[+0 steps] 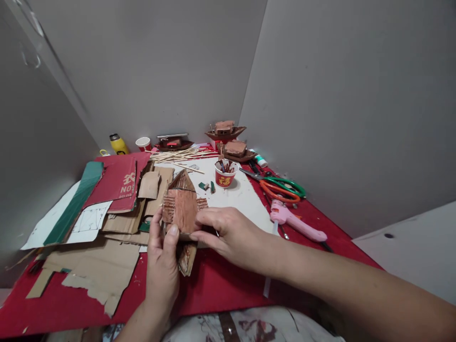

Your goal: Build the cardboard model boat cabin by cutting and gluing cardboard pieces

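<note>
A small brown cardboard model boat [185,206] with a pointed end, a flat roof piece and ridged strips at its sides is held up over the front of the table. My left hand [165,251] grips it from the left, thumb pressed on its lower part and fingers behind. At its lower right edge, my right hand [224,232] has thumb and forefinger closed on the boat's side. Whether a smaller piece lies between those fingertips is hidden. Beyond the boat stands a red and white paper cup [225,179] with brown-stained sticks in it.
Cardboard sheets [96,266] and a red board [114,183] pile up at left. Thin wooden sticks [181,154] lie at the back near several finished model boats [225,130]. Scissors [285,185] and a pink glue gun [297,223] are at right. A yellow bottle [119,145] stands back left.
</note>
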The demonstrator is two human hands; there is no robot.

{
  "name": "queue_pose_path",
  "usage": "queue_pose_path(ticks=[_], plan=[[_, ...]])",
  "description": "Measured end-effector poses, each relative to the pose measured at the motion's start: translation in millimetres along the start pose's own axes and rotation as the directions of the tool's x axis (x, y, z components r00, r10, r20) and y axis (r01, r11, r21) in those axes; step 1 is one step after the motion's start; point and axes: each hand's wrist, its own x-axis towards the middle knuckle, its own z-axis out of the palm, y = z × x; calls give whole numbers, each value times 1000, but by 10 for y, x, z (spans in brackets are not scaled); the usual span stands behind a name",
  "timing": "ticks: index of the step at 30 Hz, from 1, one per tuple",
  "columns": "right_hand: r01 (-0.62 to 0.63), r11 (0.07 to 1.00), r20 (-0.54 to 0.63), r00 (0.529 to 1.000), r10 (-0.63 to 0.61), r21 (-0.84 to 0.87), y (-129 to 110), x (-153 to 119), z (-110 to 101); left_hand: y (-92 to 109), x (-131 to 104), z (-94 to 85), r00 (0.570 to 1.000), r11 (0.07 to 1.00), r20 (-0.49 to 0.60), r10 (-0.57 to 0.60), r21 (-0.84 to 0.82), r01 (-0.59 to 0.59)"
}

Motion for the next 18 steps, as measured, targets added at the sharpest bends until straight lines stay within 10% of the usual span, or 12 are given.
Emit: queue_pose_path(ticks=[18], plan=[[-4,998,-125,992,-5,-70,-74,-273,-192,231,80,19,980,950,32,-199,-237,201]])
